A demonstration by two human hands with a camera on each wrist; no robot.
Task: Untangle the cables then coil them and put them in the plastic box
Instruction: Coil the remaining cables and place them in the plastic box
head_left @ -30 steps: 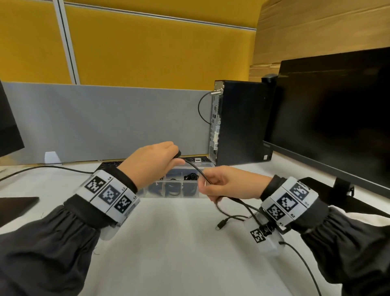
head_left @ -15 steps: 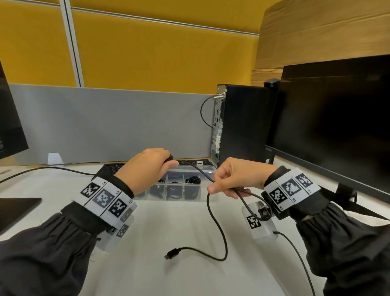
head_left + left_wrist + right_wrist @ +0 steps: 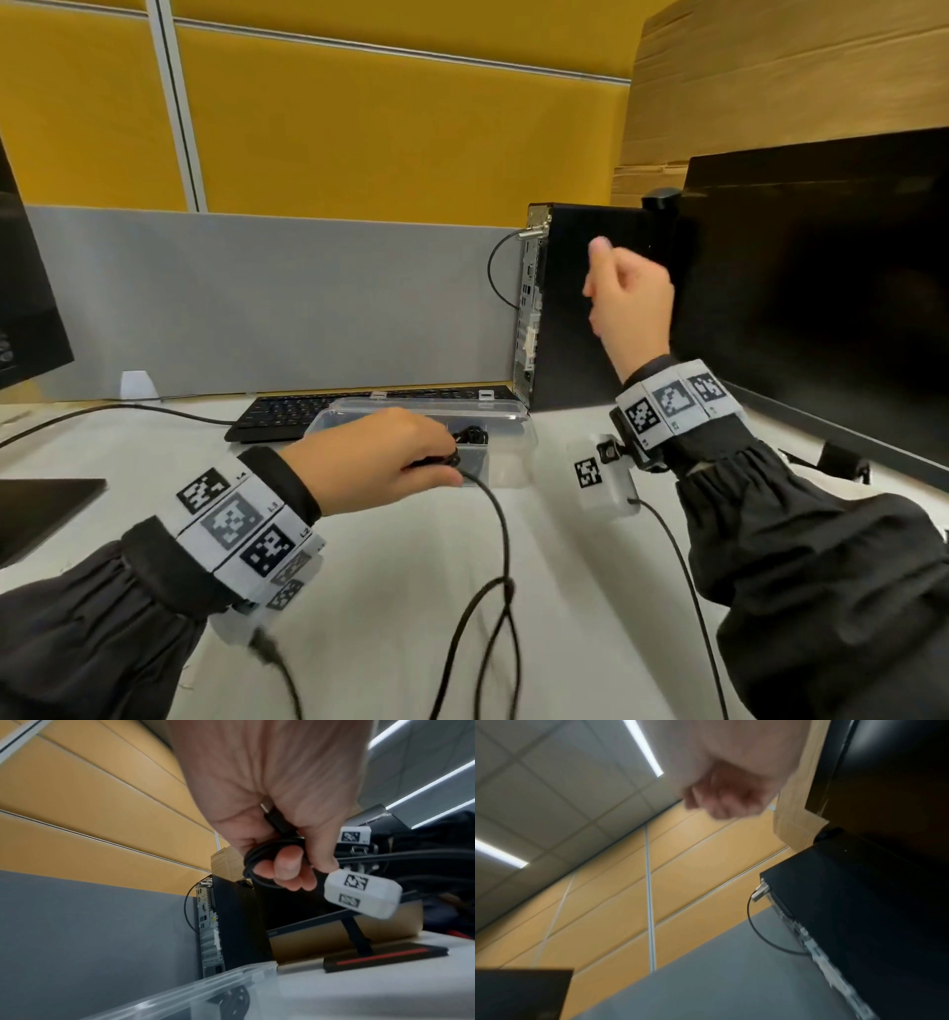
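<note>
Nearest the viewer, the loose tail of the black cable [image 3: 500, 534] trails across the bench [image 3: 565, 591] toward the body, its long run lying near-to-far and rising to the left hand [image 3: 380, 462], which pinches a few small loops of it. Just beyond that hand sits the plastic box [image 3: 506, 465], with coiled cables already inside. Farther off and raised, the right hand [image 3: 629, 303] is curled on nothing visible, so the left is the nearer one to the cable.
</note>
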